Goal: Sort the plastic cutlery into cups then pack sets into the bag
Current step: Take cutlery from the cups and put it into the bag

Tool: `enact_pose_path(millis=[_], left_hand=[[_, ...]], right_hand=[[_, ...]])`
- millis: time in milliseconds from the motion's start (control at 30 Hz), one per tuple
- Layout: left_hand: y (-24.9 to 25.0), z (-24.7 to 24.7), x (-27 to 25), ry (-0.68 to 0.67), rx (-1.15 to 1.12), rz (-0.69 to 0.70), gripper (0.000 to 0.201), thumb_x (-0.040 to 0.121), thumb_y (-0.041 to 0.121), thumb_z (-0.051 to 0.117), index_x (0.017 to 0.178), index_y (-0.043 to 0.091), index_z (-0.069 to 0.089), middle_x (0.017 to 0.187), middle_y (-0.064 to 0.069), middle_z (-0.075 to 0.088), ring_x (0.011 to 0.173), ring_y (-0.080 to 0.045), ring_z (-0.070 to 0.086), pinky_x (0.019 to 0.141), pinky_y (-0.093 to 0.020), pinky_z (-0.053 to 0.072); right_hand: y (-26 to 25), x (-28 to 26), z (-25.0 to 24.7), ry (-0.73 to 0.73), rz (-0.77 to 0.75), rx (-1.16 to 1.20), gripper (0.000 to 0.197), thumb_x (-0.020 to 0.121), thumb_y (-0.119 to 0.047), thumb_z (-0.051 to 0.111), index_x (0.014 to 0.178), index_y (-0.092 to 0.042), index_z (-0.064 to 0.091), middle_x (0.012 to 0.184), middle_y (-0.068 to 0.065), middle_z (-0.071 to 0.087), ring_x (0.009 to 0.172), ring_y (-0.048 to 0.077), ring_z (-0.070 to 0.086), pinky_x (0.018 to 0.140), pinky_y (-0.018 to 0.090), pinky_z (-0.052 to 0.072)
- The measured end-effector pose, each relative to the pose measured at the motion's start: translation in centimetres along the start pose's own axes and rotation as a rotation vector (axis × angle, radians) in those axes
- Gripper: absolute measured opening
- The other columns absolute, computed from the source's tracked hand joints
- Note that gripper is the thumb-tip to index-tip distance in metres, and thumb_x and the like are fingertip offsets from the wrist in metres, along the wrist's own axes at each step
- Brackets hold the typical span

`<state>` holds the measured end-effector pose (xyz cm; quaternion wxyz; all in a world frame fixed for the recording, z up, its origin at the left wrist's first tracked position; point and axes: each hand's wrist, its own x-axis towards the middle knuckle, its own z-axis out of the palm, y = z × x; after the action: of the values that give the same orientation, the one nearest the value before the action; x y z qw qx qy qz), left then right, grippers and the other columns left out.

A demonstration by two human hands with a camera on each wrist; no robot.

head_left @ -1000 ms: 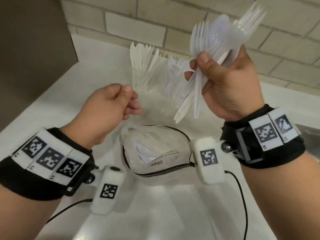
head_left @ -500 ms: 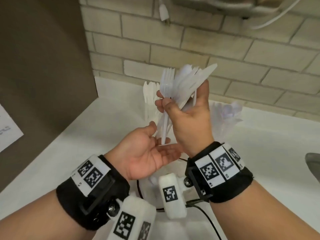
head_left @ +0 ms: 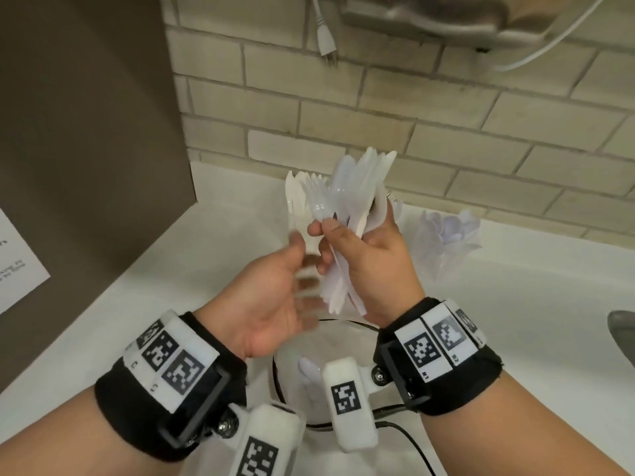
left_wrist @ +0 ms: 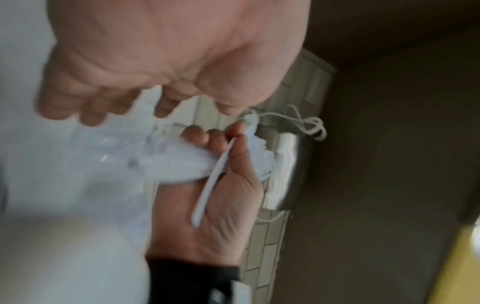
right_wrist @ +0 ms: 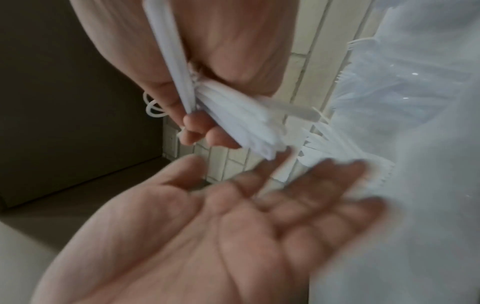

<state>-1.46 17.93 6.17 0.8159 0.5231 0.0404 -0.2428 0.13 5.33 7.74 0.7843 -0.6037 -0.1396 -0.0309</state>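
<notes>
My right hand [head_left: 338, 243] grips a thick bunch of white plastic cutlery [head_left: 357, 187], forks and knives fanned upward. In the right wrist view the bunch's handles [right_wrist: 241, 121] stick out below my right hand's fingers [right_wrist: 197, 127]. My left hand [head_left: 304, 269] is held palm up with blurred, straight fingers right beside the handles and holds nothing; its open palm [right_wrist: 233, 222] fills the lower right wrist view. A clear cup of knives [head_left: 293, 197] stands behind the hands. A clear cup of spoons [head_left: 446, 235] stands to the right. The clear plastic bag [head_left: 292, 355] lies below my wrists, mostly hidden.
A brick wall [head_left: 446, 132] backs the white counter [head_left: 206, 269]. A brown panel [head_left: 86, 132] closes off the left side. A plug [head_left: 326, 46] hangs from above. A sink edge [head_left: 622, 334] shows at far right, and a black cable [head_left: 409, 438] runs by the bag.
My right hand brought the cutlery bunch down and left toward my left hand. My left hand uncurled to palm up under the handles. The head view tilted up.
</notes>
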Motion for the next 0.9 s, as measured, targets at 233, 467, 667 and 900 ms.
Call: enact_pose_path(millis=[233,467,667,900], left_hand=[[2.6,0.8,0.3,0.029,0.253,0.568,0.071,0.065,0.037,0.081,0.127,0.039,0.047,0.105,-0.007,0.063,0.083,-0.023,0.067,0.069,-0.042,0.056],[1.3,1.0,1.9,0.195,0.356,0.652,0.018,0.08,0.008,0.07,0.078,0.023,0.06,0.076,-0.003,0.063,0.082,-0.03,0.069,0.075,-0.041,0.056],[1.3,1.4,2.0,0.218,0.174,0.784,0.027,0.084,-0.007,0.06,0.093,0.019,0.054,0.066,0.004,0.063,0.067,-0.023,0.067,0.069,-0.041,0.057],[-0.3,0.0,1.4,-0.058,0.238,0.366,0.076,0.049,0.049,0.089,0.11,0.011,0.064,0.109,-0.01,0.069,0.087,-0.025,0.07,0.065,-0.039,0.06]], right_hand=[[2.3,-1.4,-0.3,-0.297,0.231,-0.043,0.041,0.082,-0.007,0.058,0.119,-0.002,0.042,0.069,0.003,0.056,0.054,0.017,0.051,0.051,0.032,0.048],[1.6,-1.5,-0.2,-0.373,0.376,-0.245,0.03,0.081,0.014,0.06,0.096,-0.009,0.05,0.07,0.008,0.056,0.052,0.02,0.057,0.058,0.037,0.054],[1.8,-1.8,-0.2,-0.282,0.491,-0.471,0.015,0.083,0.001,0.065,0.08,-0.008,0.054,0.063,0.008,0.055,0.048,0.021,0.057,0.062,0.042,0.056],[1.0,-1.5,0.3,-0.291,0.347,-0.532,0.021,0.087,0.004,0.051,0.099,-0.013,0.055,0.055,-0.001,0.051,0.034,0.013,0.04,0.041,0.025,0.038]])
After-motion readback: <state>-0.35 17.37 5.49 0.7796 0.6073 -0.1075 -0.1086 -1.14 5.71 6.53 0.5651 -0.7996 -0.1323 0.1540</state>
